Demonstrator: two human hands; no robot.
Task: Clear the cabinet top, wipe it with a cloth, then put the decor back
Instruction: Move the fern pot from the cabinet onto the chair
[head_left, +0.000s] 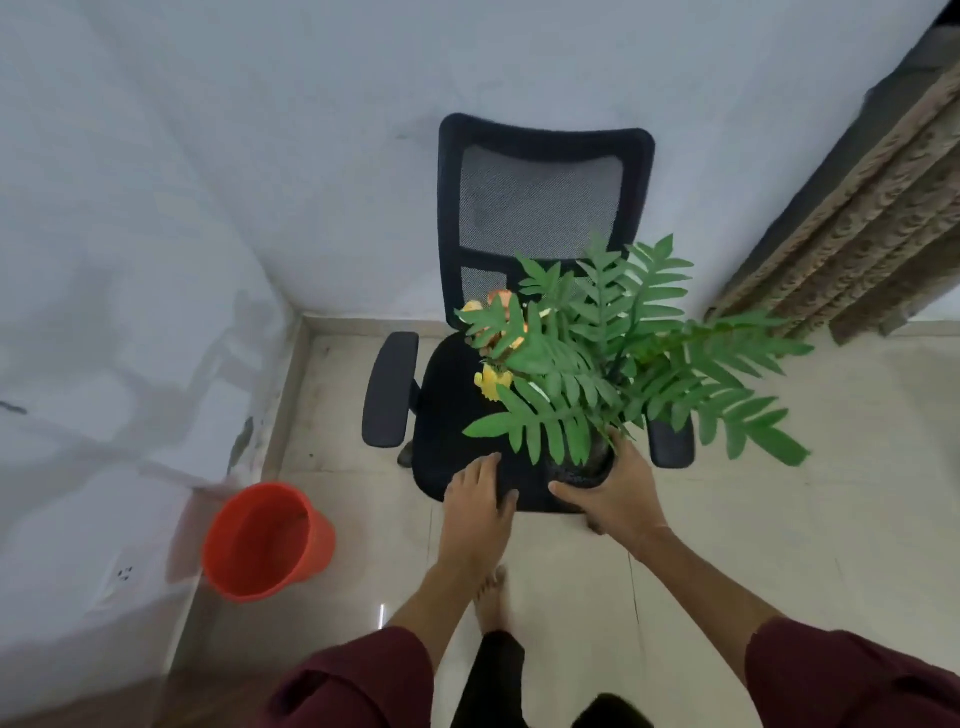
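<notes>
A potted plant (613, 353) with long green fern leaves and orange and yellow flowers stands on the front right of a black office chair's seat (447, 415). Its dark pot (582, 467) is mostly hidden under the leaves. My right hand (618, 493) is wrapped around the pot from the front and right. My left hand (480, 496) lies flat on the seat's front edge, fingers apart, just left of the pot and not touching it. The cabinet and the cloth are out of view.
The chair has a mesh back (540, 202) against the wall and two armrests (389, 389). A red bucket (265, 540) stands on the tiled floor to the left. A carved wooden frame (872, 234) rises at the right. My bare foot (491, 597) is below the seat.
</notes>
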